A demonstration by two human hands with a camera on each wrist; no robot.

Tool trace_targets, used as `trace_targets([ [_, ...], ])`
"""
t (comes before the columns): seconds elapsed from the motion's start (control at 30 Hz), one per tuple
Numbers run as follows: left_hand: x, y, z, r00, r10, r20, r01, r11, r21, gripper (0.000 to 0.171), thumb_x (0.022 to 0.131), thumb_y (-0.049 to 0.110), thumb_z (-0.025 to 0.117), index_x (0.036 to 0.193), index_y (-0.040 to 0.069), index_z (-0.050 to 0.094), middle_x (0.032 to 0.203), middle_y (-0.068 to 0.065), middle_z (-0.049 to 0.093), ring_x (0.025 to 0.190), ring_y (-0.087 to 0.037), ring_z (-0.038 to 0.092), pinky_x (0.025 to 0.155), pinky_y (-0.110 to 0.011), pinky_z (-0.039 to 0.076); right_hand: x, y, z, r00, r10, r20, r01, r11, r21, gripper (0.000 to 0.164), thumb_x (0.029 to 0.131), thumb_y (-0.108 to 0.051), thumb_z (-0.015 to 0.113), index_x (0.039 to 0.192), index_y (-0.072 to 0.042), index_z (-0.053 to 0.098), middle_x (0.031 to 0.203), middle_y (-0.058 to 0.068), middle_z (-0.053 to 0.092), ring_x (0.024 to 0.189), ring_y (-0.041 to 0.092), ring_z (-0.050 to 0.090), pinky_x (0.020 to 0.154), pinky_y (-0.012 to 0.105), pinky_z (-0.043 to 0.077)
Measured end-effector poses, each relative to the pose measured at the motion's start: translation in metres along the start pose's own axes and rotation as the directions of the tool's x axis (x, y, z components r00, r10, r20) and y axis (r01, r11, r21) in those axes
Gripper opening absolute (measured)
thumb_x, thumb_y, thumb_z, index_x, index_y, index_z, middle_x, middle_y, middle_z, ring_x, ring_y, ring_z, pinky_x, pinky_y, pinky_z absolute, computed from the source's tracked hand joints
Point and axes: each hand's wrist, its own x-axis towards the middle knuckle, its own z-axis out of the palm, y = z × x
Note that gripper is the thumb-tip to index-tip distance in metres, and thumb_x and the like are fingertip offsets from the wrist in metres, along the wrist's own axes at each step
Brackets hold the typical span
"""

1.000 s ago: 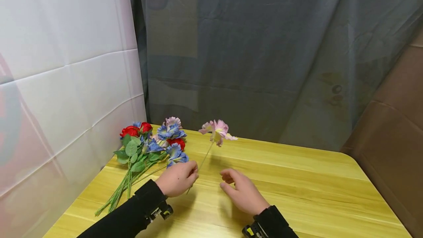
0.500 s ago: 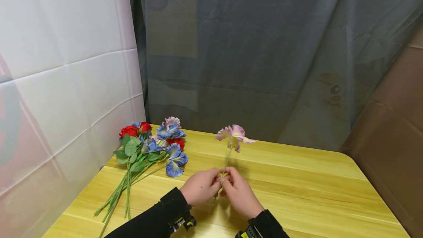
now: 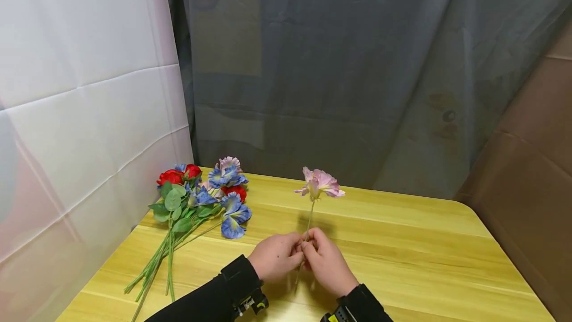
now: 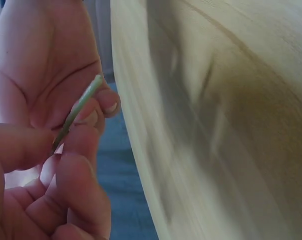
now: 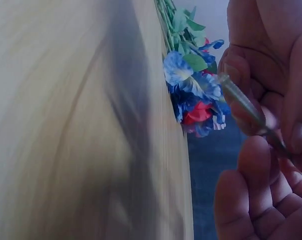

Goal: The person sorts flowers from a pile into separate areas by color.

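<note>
A pink artificial flower with ruffled petals stands nearly upright on a thin stem in the head view. My left hand pinches the stem between thumb and fingers. Right beside it, my right hand pinches the same stem, the fingertips of both hands meeting there. Below the hands the stem's cut end pokes out; the left wrist view shows this bare green stem end close up, and the right wrist view shows the stem end too.
On the table's left lies a bunch of artificial flowers: red roses, blue blooms, a pink bloom and green leaves, stems toward me. The wooden table ends at a grey curtain; a white cloth hangs left.
My left hand has carried the pink flower rightward, away from the bunch. My right hand has come in and taken hold of the stem. The bloom has since turned and the stem stands straighter.
</note>
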Motion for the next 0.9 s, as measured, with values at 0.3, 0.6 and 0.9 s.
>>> trace_targets([
  [0.3,-0.004,-0.008,-0.006,0.999,-0.015,0.039,0.015,1.000,-0.014,0.019,0.099,0.033,0.065,0.085,0.025,0.055,0.065,0.012,0.050,0.055,-0.005,0.046,0.055,-0.024,0.036,-0.010,0.019,-0.041,0.988,0.131,-0.083,-0.140,0.984,-0.114,0.014,0.106,-0.016,0.053,0.113,-0.006,0.056,0.072,0.008,0.056,0.059,0.022,0.053,0.052,0.031,0.041],
  [0.6,-0.011,-0.023,-0.016,0.998,-0.046,0.032,0.047,0.998,-0.032,0.017,0.099,0.032,0.064,0.086,0.025,0.057,0.066,0.011,0.050,0.056,-0.006,0.045,0.056,-0.025,0.035,-0.025,0.056,-0.146,0.955,0.225,-0.192,-0.291,0.837,-0.464,0.026,0.105,-0.021,0.048,0.117,0.000,0.059,0.078,0.006,0.056,0.067,0.022,0.053,0.061,0.037,0.042],
  [0.9,-0.016,-0.035,-0.021,0.998,-0.060,0.012,0.061,0.996,-0.071,0.015,0.100,0.029,0.065,0.087,0.024,0.058,0.067,0.010,0.051,0.057,-0.007,0.045,0.056,-0.026,0.035,-0.054,0.097,-0.281,0.931,0.308,-0.197,-0.348,0.582,-0.735,0.039,0.105,-0.026,0.044,0.117,0.009,0.057,0.107,0.031,0.064,0.088,0.038,0.063,0.072,0.053,0.047],
])
